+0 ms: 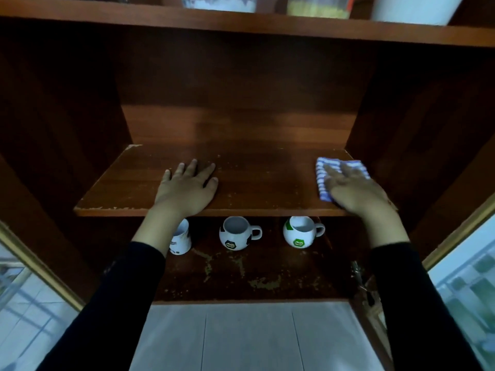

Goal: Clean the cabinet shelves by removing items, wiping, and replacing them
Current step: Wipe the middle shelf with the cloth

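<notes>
Cloth: a blue-and-white striped cloth [322, 178] lies at the right end of the middle shelf [254, 188], close to the cabinet's right wall.
Cloth handling: soft, light and limp by its look. It would likely bunch if pushed from one edge, so a flat palm over its middle suits better than a pinch.
Right hand: the right hand [356, 194] presses the cloth with straight fingers, its grip released.
Left hand: the left hand [187, 188] lies flat on the shelf left of centre, well apart from the cloth. Its grip is released and holds nothing.
Shelf: stiff wood with a chipped front edge that may snag the fabric.
Mugs: three white mugs [238, 234] stand on the lower shelf. They are probably ceramic, smooth and breakable, and best taken by the handle.
</notes>
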A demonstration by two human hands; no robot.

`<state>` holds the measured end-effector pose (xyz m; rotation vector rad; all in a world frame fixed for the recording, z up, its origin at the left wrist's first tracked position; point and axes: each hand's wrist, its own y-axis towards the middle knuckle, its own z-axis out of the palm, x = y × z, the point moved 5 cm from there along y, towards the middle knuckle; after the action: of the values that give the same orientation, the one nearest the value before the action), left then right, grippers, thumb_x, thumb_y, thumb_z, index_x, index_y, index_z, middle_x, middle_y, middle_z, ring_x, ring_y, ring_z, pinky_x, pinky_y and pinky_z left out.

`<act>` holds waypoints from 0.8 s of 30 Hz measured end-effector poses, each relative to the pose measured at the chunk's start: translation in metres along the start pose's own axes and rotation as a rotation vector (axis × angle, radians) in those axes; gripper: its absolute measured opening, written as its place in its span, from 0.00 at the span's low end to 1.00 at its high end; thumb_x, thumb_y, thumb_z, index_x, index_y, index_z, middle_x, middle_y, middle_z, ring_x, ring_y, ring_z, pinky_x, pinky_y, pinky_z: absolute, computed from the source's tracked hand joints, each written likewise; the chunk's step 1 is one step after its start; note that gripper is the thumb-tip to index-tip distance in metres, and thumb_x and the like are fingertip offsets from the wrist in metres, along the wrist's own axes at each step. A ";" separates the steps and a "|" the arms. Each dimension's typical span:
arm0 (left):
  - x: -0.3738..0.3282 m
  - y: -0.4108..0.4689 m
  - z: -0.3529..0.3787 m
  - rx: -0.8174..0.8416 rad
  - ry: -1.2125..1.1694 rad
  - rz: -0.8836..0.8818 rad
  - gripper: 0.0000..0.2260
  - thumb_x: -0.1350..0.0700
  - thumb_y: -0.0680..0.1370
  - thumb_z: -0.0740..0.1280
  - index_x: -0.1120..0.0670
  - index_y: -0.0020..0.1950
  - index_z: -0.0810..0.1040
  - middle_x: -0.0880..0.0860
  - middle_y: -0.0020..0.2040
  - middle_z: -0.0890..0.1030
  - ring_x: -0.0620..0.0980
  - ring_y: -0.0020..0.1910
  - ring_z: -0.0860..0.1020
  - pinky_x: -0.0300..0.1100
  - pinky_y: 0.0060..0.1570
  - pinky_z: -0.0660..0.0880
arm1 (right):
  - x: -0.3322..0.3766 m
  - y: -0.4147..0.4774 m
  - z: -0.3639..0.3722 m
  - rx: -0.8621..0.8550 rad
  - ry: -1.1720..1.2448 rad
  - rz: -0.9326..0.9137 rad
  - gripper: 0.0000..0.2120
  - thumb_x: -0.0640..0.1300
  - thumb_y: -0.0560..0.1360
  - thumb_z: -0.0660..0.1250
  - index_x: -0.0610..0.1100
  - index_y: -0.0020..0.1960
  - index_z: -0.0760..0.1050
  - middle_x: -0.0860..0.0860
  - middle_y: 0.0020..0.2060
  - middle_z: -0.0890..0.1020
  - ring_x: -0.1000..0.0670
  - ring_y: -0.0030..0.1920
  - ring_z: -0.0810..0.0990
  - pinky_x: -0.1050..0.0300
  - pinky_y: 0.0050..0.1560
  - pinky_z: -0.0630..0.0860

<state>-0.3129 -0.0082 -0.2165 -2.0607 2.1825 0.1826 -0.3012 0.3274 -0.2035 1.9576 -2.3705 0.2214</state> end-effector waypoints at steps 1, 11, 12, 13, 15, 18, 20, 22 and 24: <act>-0.001 -0.001 0.000 0.003 0.002 -0.002 0.24 0.38 0.83 0.43 0.37 0.80 0.46 0.49 0.82 0.45 0.54 0.80 0.44 0.54 0.77 0.42 | -0.004 0.010 -0.003 -0.019 0.011 0.056 0.25 0.58 0.83 0.43 0.60 0.79 0.47 0.52 0.80 0.45 0.47 0.79 0.44 0.45 0.77 0.45; 0.003 0.003 -0.002 0.011 -0.024 -0.038 0.23 0.45 0.85 0.44 0.40 0.81 0.47 0.46 0.81 0.45 0.50 0.80 0.44 0.51 0.77 0.42 | 0.159 -0.033 0.029 0.008 0.024 -0.466 0.24 0.57 0.83 0.43 0.62 0.79 0.46 0.54 0.80 0.46 0.48 0.79 0.44 0.47 0.77 0.45; 0.003 0.002 -0.002 0.005 -0.020 -0.034 0.23 0.45 0.85 0.44 0.40 0.81 0.47 0.46 0.81 0.46 0.50 0.80 0.45 0.51 0.77 0.43 | 0.142 -0.037 0.028 0.002 0.033 -0.479 0.24 0.57 0.83 0.44 0.63 0.78 0.47 0.56 0.79 0.46 0.49 0.79 0.44 0.48 0.77 0.46; 0.003 0.002 -0.002 -0.002 -0.018 -0.029 0.23 0.44 0.85 0.44 0.40 0.81 0.47 0.46 0.81 0.46 0.50 0.80 0.45 0.51 0.77 0.43 | 0.118 -0.035 0.026 -0.012 0.029 -0.461 0.23 0.58 0.83 0.43 0.64 0.78 0.47 0.57 0.79 0.46 0.49 0.79 0.45 0.48 0.76 0.48; 0.003 0.002 -0.001 -0.007 -0.018 -0.022 0.23 0.43 0.84 0.44 0.40 0.81 0.47 0.46 0.81 0.46 0.51 0.80 0.45 0.52 0.77 0.43 | 0.056 -0.018 0.015 -0.022 -0.002 -0.288 0.23 0.59 0.83 0.43 0.64 0.78 0.47 0.57 0.79 0.46 0.49 0.79 0.45 0.47 0.77 0.50; 0.002 0.002 0.000 -0.018 -0.013 -0.020 0.24 0.42 0.84 0.44 0.41 0.81 0.48 0.47 0.82 0.46 0.52 0.80 0.46 0.53 0.77 0.43 | -0.003 0.013 0.000 0.014 -0.025 -0.039 0.25 0.60 0.82 0.43 0.62 0.79 0.46 0.53 0.80 0.46 0.48 0.79 0.44 0.45 0.77 0.47; -0.001 0.001 0.000 -0.029 -0.016 -0.021 0.24 0.43 0.84 0.44 0.41 0.81 0.48 0.48 0.82 0.46 0.53 0.80 0.45 0.54 0.77 0.43 | 0.004 0.026 -0.002 0.035 -0.001 -0.032 0.25 0.61 0.82 0.43 0.62 0.79 0.46 0.53 0.80 0.44 0.47 0.79 0.43 0.45 0.77 0.44; -0.003 -0.001 0.000 -0.035 -0.020 -0.025 0.24 0.43 0.84 0.45 0.41 0.81 0.48 0.48 0.82 0.46 0.53 0.80 0.45 0.55 0.77 0.43 | 0.036 0.030 0.001 0.038 0.008 -0.082 0.25 0.60 0.82 0.43 0.62 0.79 0.45 0.52 0.80 0.43 0.46 0.79 0.43 0.44 0.77 0.44; -0.002 -0.002 0.000 -0.032 -0.018 -0.025 0.24 0.42 0.84 0.45 0.41 0.81 0.48 0.48 0.82 0.46 0.53 0.80 0.45 0.54 0.77 0.42 | 0.085 0.021 0.009 0.039 0.005 -0.197 0.25 0.58 0.83 0.43 0.60 0.79 0.45 0.51 0.80 0.43 0.45 0.79 0.43 0.43 0.77 0.45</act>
<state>-0.3107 -0.0060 -0.2161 -2.0932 2.1562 0.2338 -0.3376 0.2470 -0.2021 2.1867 -2.1661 0.2631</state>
